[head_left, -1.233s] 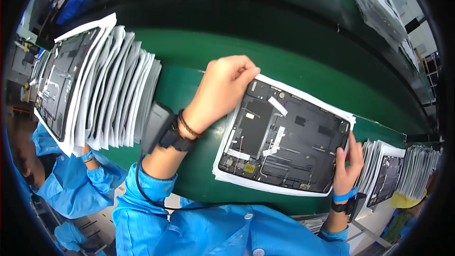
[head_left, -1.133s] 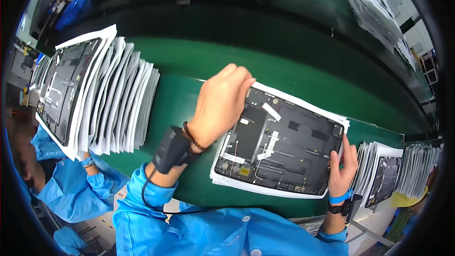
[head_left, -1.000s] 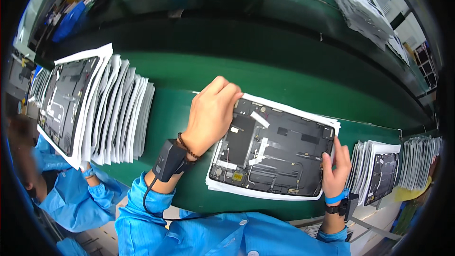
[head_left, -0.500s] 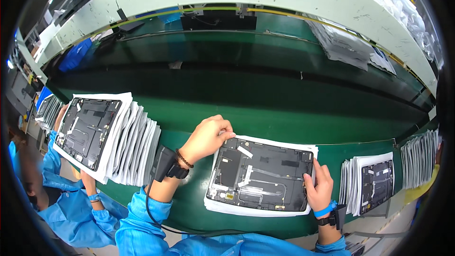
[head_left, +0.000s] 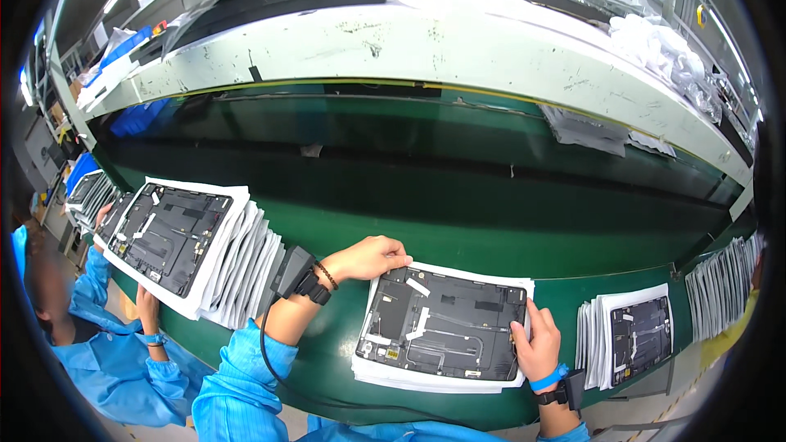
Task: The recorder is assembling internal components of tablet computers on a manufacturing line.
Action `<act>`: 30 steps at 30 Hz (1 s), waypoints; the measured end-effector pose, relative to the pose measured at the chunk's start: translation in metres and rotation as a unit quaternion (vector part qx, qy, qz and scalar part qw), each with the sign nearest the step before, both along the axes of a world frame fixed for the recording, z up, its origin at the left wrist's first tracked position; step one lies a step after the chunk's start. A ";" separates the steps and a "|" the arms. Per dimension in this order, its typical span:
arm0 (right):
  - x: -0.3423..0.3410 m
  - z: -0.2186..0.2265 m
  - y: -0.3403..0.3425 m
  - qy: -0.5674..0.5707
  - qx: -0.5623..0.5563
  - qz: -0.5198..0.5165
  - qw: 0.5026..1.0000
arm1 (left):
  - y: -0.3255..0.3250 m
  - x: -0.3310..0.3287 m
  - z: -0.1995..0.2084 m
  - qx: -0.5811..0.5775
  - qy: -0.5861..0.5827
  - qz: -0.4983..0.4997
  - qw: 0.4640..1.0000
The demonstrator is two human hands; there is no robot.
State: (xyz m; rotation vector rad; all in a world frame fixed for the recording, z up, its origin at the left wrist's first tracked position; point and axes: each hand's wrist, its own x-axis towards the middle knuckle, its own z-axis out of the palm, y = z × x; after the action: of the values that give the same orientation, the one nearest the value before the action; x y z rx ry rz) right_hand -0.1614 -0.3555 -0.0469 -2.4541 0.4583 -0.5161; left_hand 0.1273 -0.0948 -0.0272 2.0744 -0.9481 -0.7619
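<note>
View's tipped up but holds are unchanged: left hand (head_left: 372, 258) pinching far-left corner, right hand (head_left: 538, 344) pinching right edge of flat black rectangular device housing (head_left: 458, 323) on thin white sheets (head_left: 426, 381), near side of glossy green tabletop (head_left: 325, 334), so apparently not released.

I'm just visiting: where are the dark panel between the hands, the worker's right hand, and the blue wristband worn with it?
Dark panel (head_left: 444, 321): head view, middle of its flat face.
Right hand (head_left: 538, 349): head view, middle of the hand.
Blue wristband (head_left: 549, 377): head view, middle of its visible band.
</note>
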 end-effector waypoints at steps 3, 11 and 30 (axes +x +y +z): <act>0.000 -0.003 0.000 -0.007 -0.006 0.001 1.000 | -0.002 0.003 0.001 0.001 0.018 -0.001 1.000; 0.000 -0.005 -0.001 -0.021 -0.008 0.007 1.000 | 0.000 -0.016 0.000 -0.081 -0.160 -0.022 0.984; -0.002 -0.008 -0.001 -0.026 -0.008 -0.003 1.000 | -0.001 -0.032 0.016 -0.009 -0.356 -0.064 0.932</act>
State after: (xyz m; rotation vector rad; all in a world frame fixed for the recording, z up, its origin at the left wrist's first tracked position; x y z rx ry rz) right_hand -0.1632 -0.3563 -0.0549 -2.4492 0.4407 -0.5876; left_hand 0.0956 -0.0961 -0.0107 2.3255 -1.4724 -0.0256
